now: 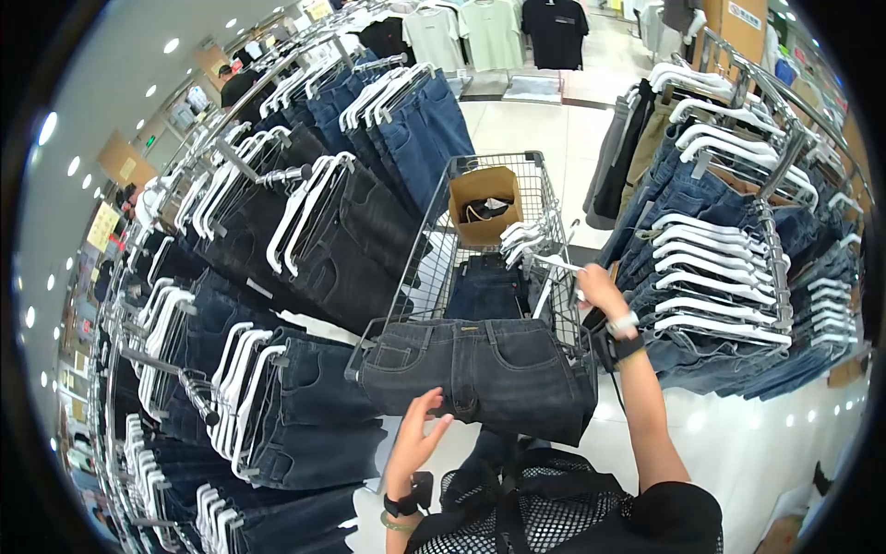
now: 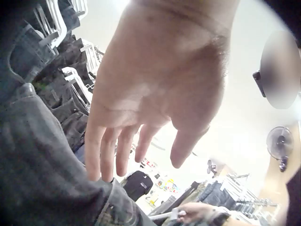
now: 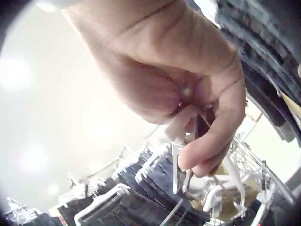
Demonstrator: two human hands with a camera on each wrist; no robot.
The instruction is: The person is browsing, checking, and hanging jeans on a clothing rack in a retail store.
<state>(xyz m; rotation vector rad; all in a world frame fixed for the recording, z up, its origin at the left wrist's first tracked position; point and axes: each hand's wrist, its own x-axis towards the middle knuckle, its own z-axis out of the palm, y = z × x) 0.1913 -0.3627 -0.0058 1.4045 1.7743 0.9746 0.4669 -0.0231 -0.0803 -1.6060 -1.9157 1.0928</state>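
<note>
A pair of dark grey jeans (image 1: 526, 374) lies across the near end of a wire shopping cart (image 1: 544, 180), waistband toward the basket. My left hand (image 1: 420, 436) is at the near edge of these jeans, its fingers extended. In the left wrist view the left hand (image 2: 155, 89) shows its palm, fingers loosely straight, with grey denim beside the fingertips. Over the cart's right side my right hand (image 1: 602, 289) grips a white clip hanger (image 1: 558, 264). The right wrist view shows that hand's fingers curled round the hanger (image 3: 181, 126), with metal clips hanging below.
Inside the cart are a brown paper bag (image 1: 503, 233), more white hangers (image 1: 521, 242) and folded blue jeans (image 1: 484, 294). Racks of hung black jeans (image 1: 323, 268) stand close on the left. Another rack with white hangers (image 1: 711, 277) stands close on the right. T-shirts (image 1: 494, 37) hang ahead.
</note>
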